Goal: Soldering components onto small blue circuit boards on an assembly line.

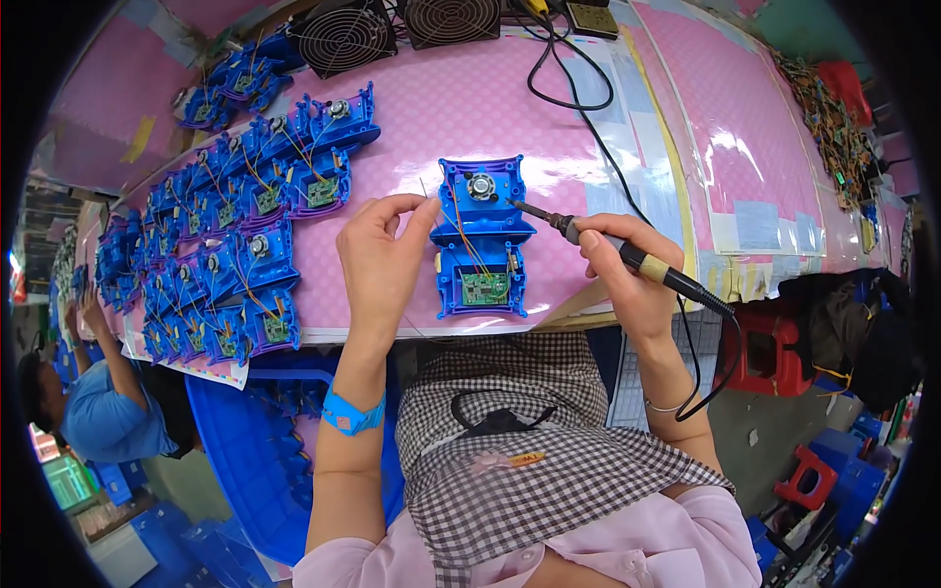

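In front of me on the pink table lies an opened blue plastic housing [458,233]. Its far half holds a round silver speaker [481,186], its near half a green circuit board [484,287], and thin wires run between them. My right hand [632,267] grips a soldering iron [642,263], whose tip reaches the housing just right of the speaker. My left hand [385,245] pinches a thin strand, seemingly solder wire [424,186], between thumb and forefinger at the housing's left edge.
Rows of similar blue housings [263,253] fill the table's left side. Two black fans [341,41] stand at the back. The iron's black cable [613,147] crosses the table on the right. A blue bin [235,441] sits below left; a person [113,402] works beyond it.
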{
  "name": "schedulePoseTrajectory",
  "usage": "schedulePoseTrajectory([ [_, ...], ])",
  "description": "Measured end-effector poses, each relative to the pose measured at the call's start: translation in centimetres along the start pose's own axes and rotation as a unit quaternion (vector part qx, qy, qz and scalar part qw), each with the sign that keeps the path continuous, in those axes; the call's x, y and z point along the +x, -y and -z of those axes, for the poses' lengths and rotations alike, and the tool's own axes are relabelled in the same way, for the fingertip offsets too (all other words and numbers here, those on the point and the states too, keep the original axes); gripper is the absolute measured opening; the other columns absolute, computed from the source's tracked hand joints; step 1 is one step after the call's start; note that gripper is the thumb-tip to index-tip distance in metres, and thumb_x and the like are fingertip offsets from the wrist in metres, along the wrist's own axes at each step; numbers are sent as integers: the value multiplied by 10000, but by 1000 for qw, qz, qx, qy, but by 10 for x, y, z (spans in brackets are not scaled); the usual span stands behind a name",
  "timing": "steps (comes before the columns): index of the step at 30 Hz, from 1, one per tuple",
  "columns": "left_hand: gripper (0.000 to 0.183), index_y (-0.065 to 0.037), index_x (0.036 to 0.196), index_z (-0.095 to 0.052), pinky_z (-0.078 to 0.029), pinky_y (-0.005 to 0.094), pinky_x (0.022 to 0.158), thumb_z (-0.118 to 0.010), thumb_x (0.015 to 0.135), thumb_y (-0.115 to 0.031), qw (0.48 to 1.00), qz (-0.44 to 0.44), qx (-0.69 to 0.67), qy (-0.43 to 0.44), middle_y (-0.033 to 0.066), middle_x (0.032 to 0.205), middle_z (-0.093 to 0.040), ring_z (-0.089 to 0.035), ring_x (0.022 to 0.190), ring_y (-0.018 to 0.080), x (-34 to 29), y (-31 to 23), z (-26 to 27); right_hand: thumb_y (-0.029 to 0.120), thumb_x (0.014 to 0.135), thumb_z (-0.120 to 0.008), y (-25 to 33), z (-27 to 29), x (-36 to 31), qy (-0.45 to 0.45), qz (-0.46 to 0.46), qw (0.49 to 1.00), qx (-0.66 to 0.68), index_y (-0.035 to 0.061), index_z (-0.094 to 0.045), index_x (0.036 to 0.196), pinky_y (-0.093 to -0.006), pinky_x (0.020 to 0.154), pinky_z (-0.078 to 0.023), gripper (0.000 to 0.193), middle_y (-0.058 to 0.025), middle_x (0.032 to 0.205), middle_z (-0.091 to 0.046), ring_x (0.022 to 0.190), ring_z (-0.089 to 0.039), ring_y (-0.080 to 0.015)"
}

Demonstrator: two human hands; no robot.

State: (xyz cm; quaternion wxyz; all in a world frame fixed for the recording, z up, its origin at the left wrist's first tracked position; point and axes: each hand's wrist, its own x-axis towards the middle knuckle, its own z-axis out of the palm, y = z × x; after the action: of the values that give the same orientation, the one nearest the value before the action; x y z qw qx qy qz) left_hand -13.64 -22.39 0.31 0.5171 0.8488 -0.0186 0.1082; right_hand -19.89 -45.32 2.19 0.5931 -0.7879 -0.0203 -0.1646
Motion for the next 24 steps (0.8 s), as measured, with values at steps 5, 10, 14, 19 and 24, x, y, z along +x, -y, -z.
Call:
schedulePoseTrajectory([
  [5, 129, -4, 855, -703, -282, 249, 480, -741, 787, -107, 989, -122, 77, -34, -21, 689, -565, -380, 560, 44, -10, -27, -5, 43, 844, -649, -4, 1, -3, -4, -2, 1000, -6, -30, -688, 958, -189, 540, -449, 141, -64, 746, -657, 598, -589, -80],
  [10, 70, -28, 830, -697, -351, 248, 488, -717, 791, -82, 992, 56, -98, 63, 43, 725, -640, -490, 559, 96, -2, -32, -14, 36, 844, -647, -2, -2, -2, -2, 0, 1000, -4, -31, -688, 958, -191, 542, -452, 138, -68, 750, -658, 604, -593, -81],
  [14, 82, -21, 852, -701, -407, 264, 510, -696, 790, -74, 994, -35, -52, 84, 72, 770, -671, -550, 570, 131, 1, -29, -20, 34, 841, -650, -2, -2, -1, 9, 4, 1000, -17, -33, -686, 956, -191, 545, -456, 138, -68, 751, -657, 607, -596, -82],
  [19, 104, -11, 864, -703, -471, 304, 571, -682, 779, -66, 978, -136, 95, 127, 110, 799, -674, -623, 651, 198, 0, -24, -21, 33, 839, -653, -2, -1, -2, 7, 1, 1000, -15, -33, -686, 956, -189, 540, -448, 139, -68, 754, -657, 608, -596, -82],
  [24, 111, -10, 867, -707, -488, 319, 589, -682, 776, -70, 971, -145, 131, 139, 127, 779, -663, -644, 675, 236, 1, -24, -23, 32, 838, -653, 0, -1, -2, -1, 21, 1000, -15, -31, -686, 952, -190, 537, -443, 135, -68, 755, -657, 601, -590, -81],
])
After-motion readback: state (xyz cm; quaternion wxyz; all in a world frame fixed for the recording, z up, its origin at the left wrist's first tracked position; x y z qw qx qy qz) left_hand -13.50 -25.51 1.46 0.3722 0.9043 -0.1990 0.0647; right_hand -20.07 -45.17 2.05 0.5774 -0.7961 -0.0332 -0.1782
